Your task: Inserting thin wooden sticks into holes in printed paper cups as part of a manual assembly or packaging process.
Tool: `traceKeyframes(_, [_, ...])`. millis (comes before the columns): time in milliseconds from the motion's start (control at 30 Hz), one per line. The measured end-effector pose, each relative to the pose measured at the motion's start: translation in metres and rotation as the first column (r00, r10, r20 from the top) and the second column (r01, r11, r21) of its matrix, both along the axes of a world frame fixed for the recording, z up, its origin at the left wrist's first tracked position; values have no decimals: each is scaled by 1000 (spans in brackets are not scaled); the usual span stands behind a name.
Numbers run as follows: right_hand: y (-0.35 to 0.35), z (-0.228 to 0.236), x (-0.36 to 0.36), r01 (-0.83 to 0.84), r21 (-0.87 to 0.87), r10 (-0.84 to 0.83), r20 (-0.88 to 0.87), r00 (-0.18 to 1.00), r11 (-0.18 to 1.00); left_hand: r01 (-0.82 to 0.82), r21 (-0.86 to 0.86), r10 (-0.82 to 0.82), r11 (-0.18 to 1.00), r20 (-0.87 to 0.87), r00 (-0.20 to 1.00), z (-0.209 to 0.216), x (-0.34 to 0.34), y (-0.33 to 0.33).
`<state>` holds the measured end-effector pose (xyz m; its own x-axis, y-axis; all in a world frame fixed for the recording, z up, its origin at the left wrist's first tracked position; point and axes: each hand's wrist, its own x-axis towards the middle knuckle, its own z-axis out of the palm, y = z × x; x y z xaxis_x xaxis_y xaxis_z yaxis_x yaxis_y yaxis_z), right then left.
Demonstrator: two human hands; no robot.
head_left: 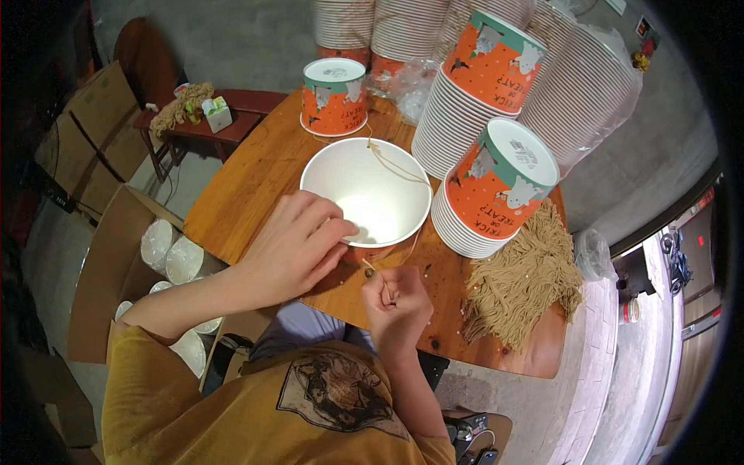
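A white-lined paper bucket [332,177] lies tipped toward me on the wooden table, its mouth facing up at me. My left hand [293,246] is closed over its near rim, with fingertips inside and the thumb outside. A thin tan cord [397,166] hangs over the far rim and runs across the inside. Below the near rim, my right hand [397,304] is closed in a pinch on the cord's end, which pokes out above the fingers. The bucket's outer wall is mostly hidden.
Upside-down orange bucket stacks [496,182] stand at the right, beside a pile of tan cords [525,279]. One inverted bucket [333,99] sits farther back on the wooden table [240,205]. A cardboard box [116,263] with wrapped buckets stands at left.
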<state>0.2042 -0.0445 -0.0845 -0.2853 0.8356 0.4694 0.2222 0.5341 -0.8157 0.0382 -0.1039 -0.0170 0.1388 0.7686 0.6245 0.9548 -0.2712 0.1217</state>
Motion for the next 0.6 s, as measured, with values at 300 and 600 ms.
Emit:
traceKeyframes(300, [9,-8,-8,130,270,-135,2,991,954,54,-125,-41,991,105,994,-4,6,8])
traceKeyframes(600, [16,-9,-9,158,359,-157,-32,987,920,63,-175,-40,983,133,990,-2,10,10])
